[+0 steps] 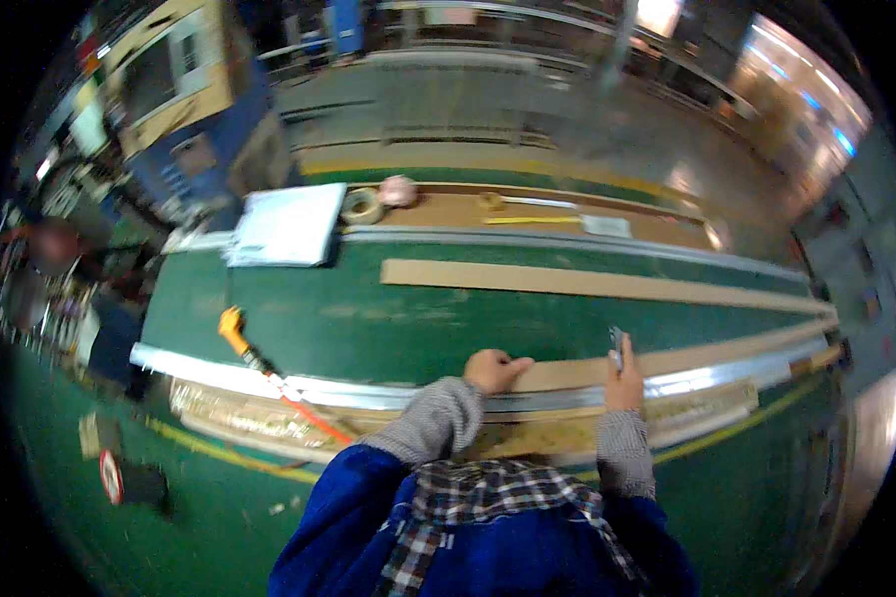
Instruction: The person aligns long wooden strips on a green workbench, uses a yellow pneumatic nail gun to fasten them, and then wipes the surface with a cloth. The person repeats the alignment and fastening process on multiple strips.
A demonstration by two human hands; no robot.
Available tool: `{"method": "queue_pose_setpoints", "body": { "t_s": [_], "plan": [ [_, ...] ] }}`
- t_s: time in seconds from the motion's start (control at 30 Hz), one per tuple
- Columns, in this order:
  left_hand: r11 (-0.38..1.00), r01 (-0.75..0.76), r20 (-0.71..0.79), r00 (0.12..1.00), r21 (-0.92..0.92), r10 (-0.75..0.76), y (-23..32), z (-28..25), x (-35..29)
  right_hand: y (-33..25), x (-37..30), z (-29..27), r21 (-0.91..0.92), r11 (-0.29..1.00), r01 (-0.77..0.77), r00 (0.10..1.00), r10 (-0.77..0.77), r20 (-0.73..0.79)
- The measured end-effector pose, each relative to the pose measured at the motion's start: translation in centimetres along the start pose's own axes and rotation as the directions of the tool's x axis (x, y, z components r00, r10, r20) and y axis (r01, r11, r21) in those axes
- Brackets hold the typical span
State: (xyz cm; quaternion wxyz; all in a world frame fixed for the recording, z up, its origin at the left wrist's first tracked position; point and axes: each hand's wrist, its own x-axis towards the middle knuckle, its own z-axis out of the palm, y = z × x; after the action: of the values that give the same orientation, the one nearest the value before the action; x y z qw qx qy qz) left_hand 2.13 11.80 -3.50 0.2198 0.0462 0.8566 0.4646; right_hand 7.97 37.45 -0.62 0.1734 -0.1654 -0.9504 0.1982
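Head view shows my long green counter (368, 318) with 2 brown strips on it — one strip (587, 282) lies well apart across the middle, the near strip (667, 363) sits along the metal rail (368, 391). My left hand (493, 370) presses flat on the near strip's end, fingers together. My right hand (623, 383) has its fingers clamped on a small grey tool (616, 346) — upright over that strip. Nothing looks marked or cut yet; I judge it early.
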Motion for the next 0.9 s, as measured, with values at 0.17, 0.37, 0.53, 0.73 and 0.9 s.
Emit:
{"method": "queue_pose_setpoints", "body": {
  "t_s": [0.17, 0.37, 0.53, 0.73, 0.9],
  "plan": [
    [0.976, -0.134, -0.149, 0.976, 0.173, 0.16, 0.3, -0.5, -1.7, -4.3, 3.8, 2.3, 0.078, 0.993, 0.09, 0.966, -0.106, 0.235],
    [0.916, -0.144, -0.443, 0.84, 0.374, 0.313, -3.2, -13.1, -7.1, -9.4, 7.2, 4.5, 0.264, 0.909, 0.323, 0.917, -0.369, 0.148],
    [0.548, 0.363, -0.453, 0.891, 0.754, 0.033, -13.6, -27.1, -11.6, -9.8, 11.2, 7.4, 0.26, 0.91, 0.323, 0.87, -0.394, 0.297],
    [0.468, 0.385, -0.474, 0.877, 0.795, 0.083, -26.5, -33.9, -16.7, -14.8, 13.9, 8.6, 0.436, 0.879, 0.194, 0.947, -0.284, 0.151],
    [0.502, 0.258, -0.376, 0.915, 0.826, 0.149, -27.7, -34.6, -16.0, -18.0, 11.7, 9.0, 0.461, 0.857, 0.229, 0.945, -0.31, 0.106]
  ]
}}
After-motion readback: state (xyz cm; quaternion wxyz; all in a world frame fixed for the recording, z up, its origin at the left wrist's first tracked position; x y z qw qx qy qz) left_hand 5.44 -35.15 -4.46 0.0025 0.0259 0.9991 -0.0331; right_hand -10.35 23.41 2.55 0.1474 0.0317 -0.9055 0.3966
